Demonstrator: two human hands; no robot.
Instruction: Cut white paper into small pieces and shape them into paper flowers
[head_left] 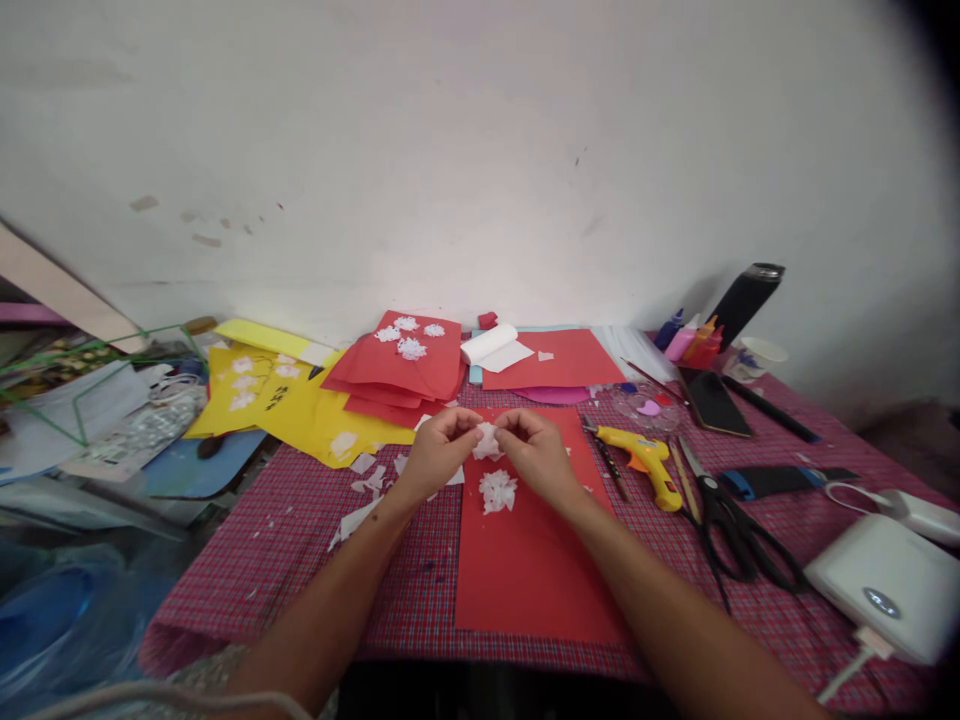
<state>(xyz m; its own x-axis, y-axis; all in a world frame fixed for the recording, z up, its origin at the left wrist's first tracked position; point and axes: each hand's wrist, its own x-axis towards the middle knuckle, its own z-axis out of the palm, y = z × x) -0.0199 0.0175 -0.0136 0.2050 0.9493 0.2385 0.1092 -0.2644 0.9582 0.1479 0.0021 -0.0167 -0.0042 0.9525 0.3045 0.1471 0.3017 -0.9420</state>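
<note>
Both of my hands meet over a red paper sheet (525, 570) at the table's middle. My left hand (442, 445) and my right hand (534, 445) each pinch one side of a small white crumpled paper flower (487, 440) held between them. A second white paper flower (497, 490) lies on the red sheet just below my hands. The fingers of both hands are curled closed round the paper.
Red sheets with white flowers (405, 360) and yellow sheets (292, 400) lie at the back left. A yellow glue gun (649, 460), black scissors (731, 530), a phone (712, 400), a black flask (746, 300), a white power bank (889, 585) sit to the right. White paper scraps (367, 490) litter the checked cloth.
</note>
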